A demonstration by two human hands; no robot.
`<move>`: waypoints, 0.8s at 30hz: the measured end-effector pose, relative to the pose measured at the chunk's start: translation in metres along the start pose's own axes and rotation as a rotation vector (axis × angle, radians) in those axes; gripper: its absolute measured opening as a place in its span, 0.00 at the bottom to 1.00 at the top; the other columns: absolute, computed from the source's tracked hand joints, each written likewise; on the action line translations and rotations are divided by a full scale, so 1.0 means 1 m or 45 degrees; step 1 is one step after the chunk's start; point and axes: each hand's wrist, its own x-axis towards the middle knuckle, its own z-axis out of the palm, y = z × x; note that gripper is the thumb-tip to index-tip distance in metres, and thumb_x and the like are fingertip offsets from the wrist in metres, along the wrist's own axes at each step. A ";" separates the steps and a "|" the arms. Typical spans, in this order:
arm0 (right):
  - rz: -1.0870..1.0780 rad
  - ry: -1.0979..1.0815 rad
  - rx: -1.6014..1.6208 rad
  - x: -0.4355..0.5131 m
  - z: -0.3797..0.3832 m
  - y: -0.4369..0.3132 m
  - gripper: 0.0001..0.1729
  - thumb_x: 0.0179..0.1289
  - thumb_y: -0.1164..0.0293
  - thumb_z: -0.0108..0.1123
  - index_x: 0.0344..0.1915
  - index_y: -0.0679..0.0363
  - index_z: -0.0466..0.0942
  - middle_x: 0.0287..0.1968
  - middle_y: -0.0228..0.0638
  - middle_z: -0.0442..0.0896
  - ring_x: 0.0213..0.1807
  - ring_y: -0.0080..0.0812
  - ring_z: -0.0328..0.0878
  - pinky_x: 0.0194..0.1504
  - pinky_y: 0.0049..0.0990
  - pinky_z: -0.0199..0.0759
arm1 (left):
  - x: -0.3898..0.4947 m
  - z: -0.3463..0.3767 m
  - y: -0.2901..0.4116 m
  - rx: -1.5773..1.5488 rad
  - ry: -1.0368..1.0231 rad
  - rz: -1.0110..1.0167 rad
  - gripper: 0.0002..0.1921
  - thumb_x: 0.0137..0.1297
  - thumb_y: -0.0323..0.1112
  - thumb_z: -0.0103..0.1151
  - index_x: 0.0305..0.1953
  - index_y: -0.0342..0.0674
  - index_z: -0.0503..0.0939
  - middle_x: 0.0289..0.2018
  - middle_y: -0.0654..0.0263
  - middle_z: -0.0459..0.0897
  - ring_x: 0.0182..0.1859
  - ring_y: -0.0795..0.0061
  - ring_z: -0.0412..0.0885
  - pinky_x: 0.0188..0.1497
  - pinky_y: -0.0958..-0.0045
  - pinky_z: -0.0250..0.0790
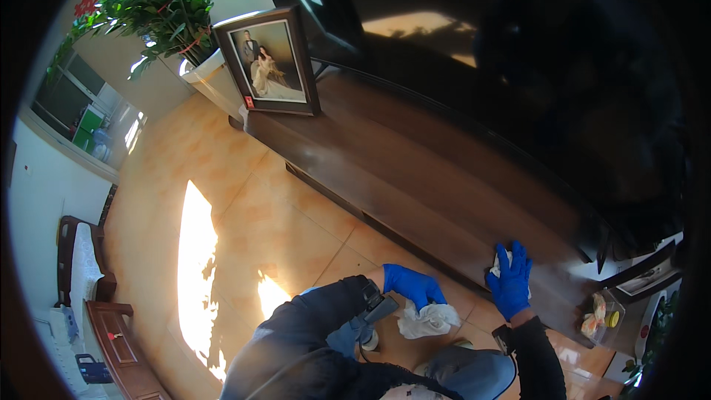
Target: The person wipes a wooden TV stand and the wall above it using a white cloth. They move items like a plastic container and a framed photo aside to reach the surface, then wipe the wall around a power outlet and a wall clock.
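My left hand (414, 287), in a blue glove, grips a crumpled white cloth (427, 321) over the tiled floor, in front of the stand. My right hand (511, 283), gloved in blue too, lies with fingers spread on a second white cloth (496, 264), pressed to the top of a long dark wooden TV stand (389, 178). Most of that cloth is hidden under the palm. A large black television (500, 83) rises behind the stand. At the stand's far left end a framed photo (272, 64) of two people stands upright.
A potted leafy plant (211, 80) stands beyond the stand's left end. On its right end are a clear plastic container (609, 322) with small items and another picture frame (647, 275). A wooden cabinet (119, 339) and a chair with a white cover (86, 261) are at lower left.
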 end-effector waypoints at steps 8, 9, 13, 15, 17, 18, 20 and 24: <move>-0.127 -0.125 -0.026 0.013 -0.029 -0.004 0.37 0.57 0.65 0.64 0.67 0.54 0.63 0.67 0.54 0.58 0.69 0.63 0.52 0.69 0.61 0.43 | 0.062 0.007 0.005 0.017 -0.286 0.002 0.24 0.59 0.30 0.65 0.58 0.35 0.77 0.48 0.63 0.83 0.46 0.77 0.76 0.52 0.70 0.71; -0.127 -0.142 0.053 0.015 -0.031 -0.004 0.36 0.58 0.66 0.62 0.67 0.56 0.64 0.68 0.55 0.57 0.69 0.64 0.52 0.68 0.63 0.43 | 0.068 0.010 0.003 0.003 -0.334 0.065 0.25 0.59 0.30 0.65 0.59 0.34 0.76 0.49 0.63 0.83 0.47 0.77 0.75 0.53 0.70 0.71; -0.154 -0.135 0.008 0.009 -0.033 -0.002 0.36 0.60 0.70 0.58 0.69 0.56 0.61 0.71 0.50 0.58 0.71 0.57 0.54 0.68 0.50 0.55 | 0.061 0.033 -0.011 -0.124 -0.140 0.099 0.25 0.61 0.35 0.61 0.60 0.36 0.76 0.52 0.65 0.82 0.52 0.76 0.75 0.56 0.70 0.67; -0.214 -0.190 -0.059 0.000 -0.036 0.002 0.37 0.60 0.72 0.56 0.70 0.55 0.60 0.72 0.45 0.59 0.72 0.52 0.55 0.65 0.44 0.62 | 0.034 0.049 -0.014 -0.198 0.124 0.043 0.26 0.62 0.36 0.59 0.61 0.38 0.75 0.54 0.65 0.81 0.54 0.75 0.75 0.59 0.69 0.65; -0.243 -0.408 -0.213 -0.006 -0.049 0.010 0.37 0.60 0.74 0.54 0.71 0.53 0.59 0.72 0.39 0.59 0.74 0.45 0.54 0.61 0.37 0.69 | -0.003 0.063 -0.002 -0.264 0.247 0.039 0.27 0.62 0.34 0.59 0.63 0.36 0.72 0.57 0.63 0.78 0.57 0.73 0.73 0.63 0.70 0.63; -0.189 -0.371 -0.120 -0.010 -0.058 0.010 0.30 0.62 0.74 0.51 0.67 0.52 0.67 0.67 0.39 0.69 0.68 0.45 0.65 0.54 0.38 0.74 | -0.025 0.072 0.010 -0.286 0.309 0.016 0.27 0.62 0.34 0.59 0.63 0.36 0.71 0.58 0.63 0.78 0.58 0.72 0.73 0.64 0.70 0.62; -0.022 -0.613 0.062 -0.008 -0.082 0.008 0.23 0.65 0.71 0.49 0.60 0.52 0.72 0.61 0.43 0.75 0.60 0.49 0.73 0.51 0.40 0.75 | -0.079 0.086 0.046 -0.340 0.445 0.059 0.28 0.61 0.35 0.60 0.63 0.34 0.71 0.58 0.61 0.77 0.59 0.70 0.73 0.66 0.69 0.61; 0.081 -0.743 0.293 0.000 -0.156 -0.037 0.18 0.70 0.59 0.46 0.48 0.56 0.78 0.48 0.47 0.82 0.48 0.54 0.79 0.49 0.45 0.73 | -0.202 0.120 0.151 -0.402 0.802 0.125 0.28 0.62 0.35 0.59 0.63 0.33 0.71 0.58 0.58 0.78 0.60 0.67 0.73 0.67 0.69 0.60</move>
